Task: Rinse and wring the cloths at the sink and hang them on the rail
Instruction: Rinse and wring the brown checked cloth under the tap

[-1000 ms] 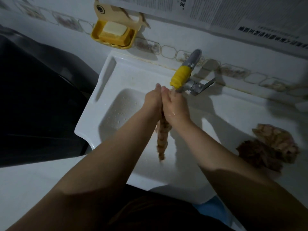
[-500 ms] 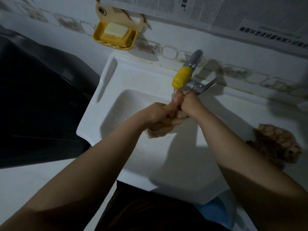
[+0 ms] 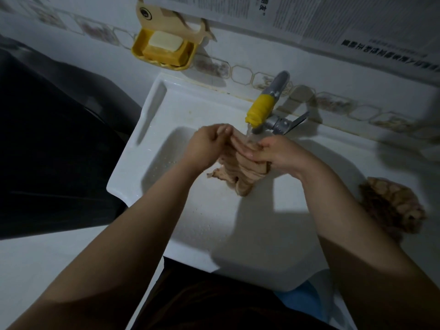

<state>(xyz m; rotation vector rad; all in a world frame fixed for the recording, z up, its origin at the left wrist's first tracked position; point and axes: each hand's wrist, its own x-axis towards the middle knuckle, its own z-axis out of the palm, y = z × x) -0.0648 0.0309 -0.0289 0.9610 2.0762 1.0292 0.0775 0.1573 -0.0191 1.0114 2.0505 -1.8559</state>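
A striped beige cloth hangs bunched over the white sink, right under the yellow-tipped tap, where water runs onto it. My left hand grips the cloth's upper left part. My right hand holds its upper right part, fingers laid across the folds. The two hands are a little apart with cloth stretched between them. Two more crumpled cloths, one dark brown and one beige, lie on the sink's right ledge. No rail is in view.
A yellow soap dish with soap bars hangs on the tiled wall above the sink's left corner. A metal tap lever sticks out to the right of the spout. A dark surface fills the left side.
The cloth hung as a twisted rope from my joined hands, then was bunched up. Now my hands have moved apart and the cloth is loosened under the tap.
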